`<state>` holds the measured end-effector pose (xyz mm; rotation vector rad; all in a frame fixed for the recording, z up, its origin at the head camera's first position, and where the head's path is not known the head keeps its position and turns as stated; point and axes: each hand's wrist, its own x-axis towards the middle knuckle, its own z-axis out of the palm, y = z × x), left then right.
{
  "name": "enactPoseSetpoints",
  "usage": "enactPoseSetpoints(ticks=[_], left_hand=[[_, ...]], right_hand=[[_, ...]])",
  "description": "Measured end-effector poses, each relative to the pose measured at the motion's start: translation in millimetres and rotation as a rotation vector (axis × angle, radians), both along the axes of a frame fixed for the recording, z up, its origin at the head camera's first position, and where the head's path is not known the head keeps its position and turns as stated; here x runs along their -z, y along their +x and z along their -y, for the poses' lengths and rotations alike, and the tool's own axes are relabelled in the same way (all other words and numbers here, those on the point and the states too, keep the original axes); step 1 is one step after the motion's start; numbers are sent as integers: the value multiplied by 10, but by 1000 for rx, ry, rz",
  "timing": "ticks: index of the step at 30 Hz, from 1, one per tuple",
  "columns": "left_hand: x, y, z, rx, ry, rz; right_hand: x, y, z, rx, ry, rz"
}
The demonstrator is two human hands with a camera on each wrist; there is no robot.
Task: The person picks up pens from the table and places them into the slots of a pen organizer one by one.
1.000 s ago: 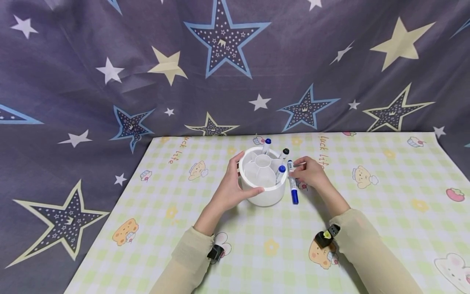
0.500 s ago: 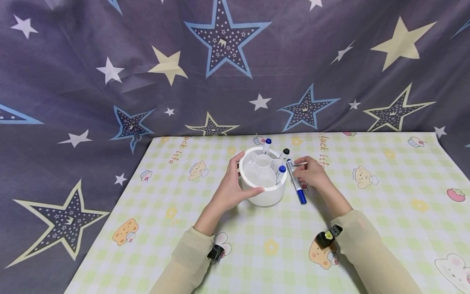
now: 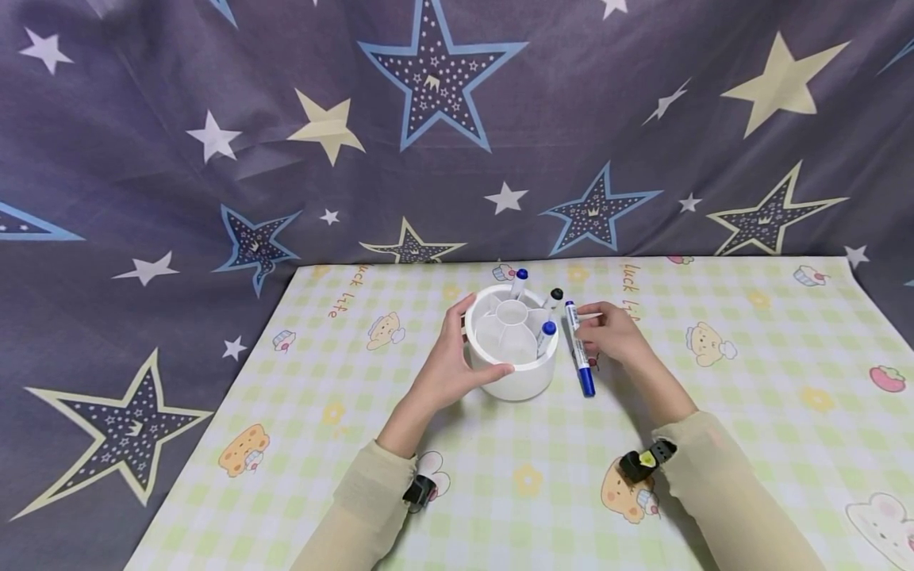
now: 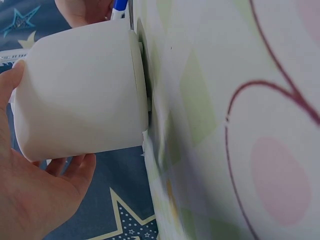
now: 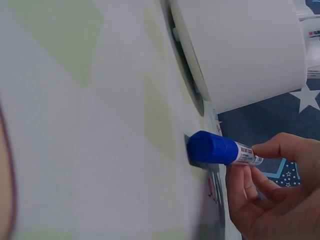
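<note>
A white round pen holder [image 3: 516, 384] with inner compartments stands on the table. My left hand [image 3: 444, 363] grips its left side, the thumb along the front rim and the fingers round the back. In the left wrist view the holder's smooth wall [image 4: 80, 95] fills the space between thumb and fingers. Just right of the holder, my right hand [image 3: 616, 335] pinches a whiteboard marker [image 3: 577, 339] between thumb and fingers. The marker tilts, its blue cap [image 5: 212, 148] pointing down close over the cloth in the right wrist view.
Inside the holder, along its back and right, stand two blue-ended markers [image 3: 546, 339] and a black-ended marker [image 3: 554, 296]. A green-checked cartoon tablecloth [image 3: 485, 492] covers the table. Behind the table hangs a dark star-patterned curtain [image 3: 286, 63].
The marker's blue cap has swung right, then its upper end has shifted right, away from the holder. My right hand has moved slightly right with it. The left hand and holder stay put.
</note>
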<state>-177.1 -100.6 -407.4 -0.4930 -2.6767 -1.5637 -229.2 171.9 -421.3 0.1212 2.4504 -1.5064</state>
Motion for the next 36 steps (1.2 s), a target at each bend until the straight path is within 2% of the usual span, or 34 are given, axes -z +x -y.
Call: enactPoseSetpoints(ticks=[12, 36], left_hand=[[-13, 13, 2, 1, -1, -4], [-11, 7, -1, -3, -3, -7]], right_hand=[[-73, 43, -9, 19, -74, 13], [-260, 197, -74, 49, -361, -89]])
